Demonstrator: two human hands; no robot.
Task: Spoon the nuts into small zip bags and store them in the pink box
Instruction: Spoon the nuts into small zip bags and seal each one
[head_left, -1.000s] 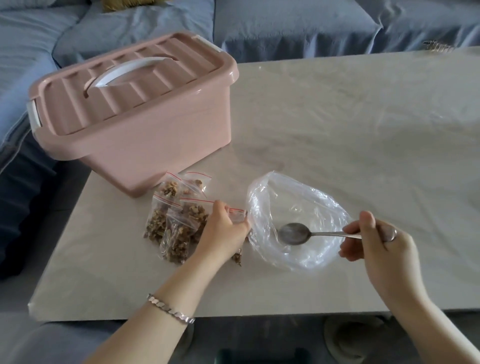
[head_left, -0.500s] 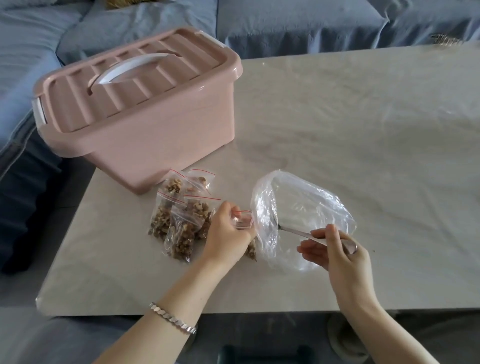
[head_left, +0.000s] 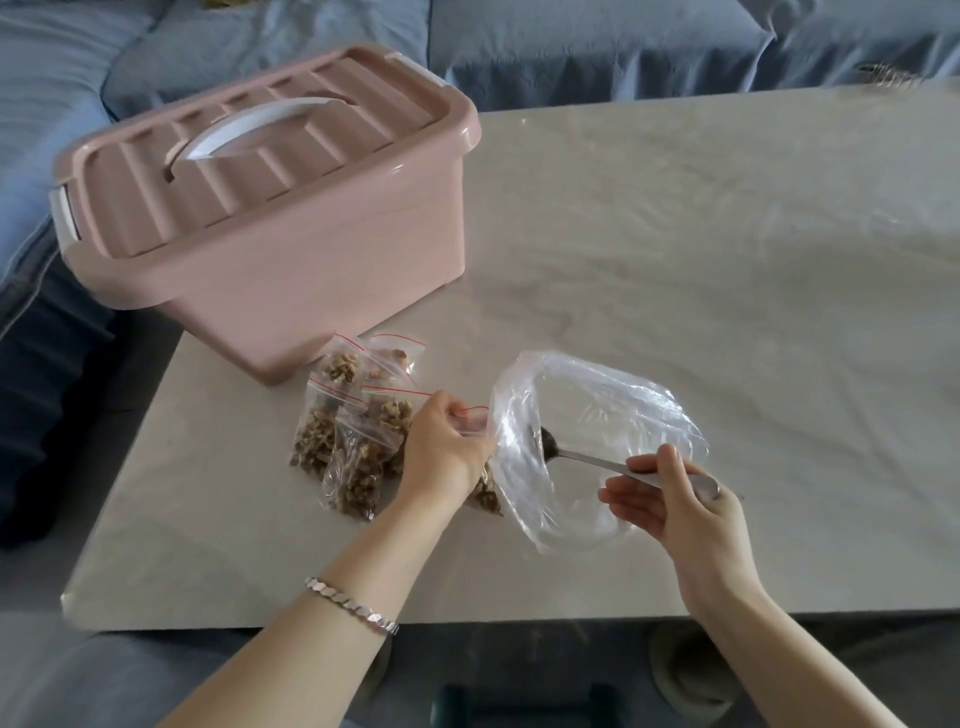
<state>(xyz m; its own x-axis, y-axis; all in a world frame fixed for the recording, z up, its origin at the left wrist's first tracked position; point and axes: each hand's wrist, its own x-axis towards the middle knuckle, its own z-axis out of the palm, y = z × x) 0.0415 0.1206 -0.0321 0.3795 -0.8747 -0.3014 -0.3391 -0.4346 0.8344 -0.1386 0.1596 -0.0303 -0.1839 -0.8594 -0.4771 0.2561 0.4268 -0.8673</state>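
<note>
Standing at the far left corner of the pale, marble-patterned table (head_left: 675, 234): one pink plastic storage box (head_left: 291, 270), rectangular with rounded edges, its ribbed lid on, a white handle (head_left: 254, 127) lying flat in the lid's recess and a white latch (head_left: 65, 213) at its left end. Just in front of the box, towards the near edge: several small clear zip bags (head_left: 343, 447) with red seal lines, overlapping in a loose heap, each part-filled with brown, crumbly walnut pieces (head_left: 317, 441). Right of the heap: one further small zip bag (head_left: 470, 418) of the same kind, gripped by the left hand (head_left: 441, 457), fingers curled round its top, red-lined mouth turned to the right; a few nuts show below the hand. Touching that bag's mouth: one large clear plastic bag (head_left: 623, 410), thin and crinkled, lying on the table near the middle of its near edge with its mouth gaping wide towards the person. Inside that mouth, near its left rim: the bowl of one metal spoon (head_left: 571, 456), handle running right; whether the bowl is loaded cannot be told. The right hand (head_left: 680, 504) pinches the end of the spoon's handle between thumb and fingers, palm turned to the left. Left wrist: one silver link bracelet (head_left: 353, 605). Beyond the far edge of the table: one blue fabric sofa (head_left: 571, 41).
</note>
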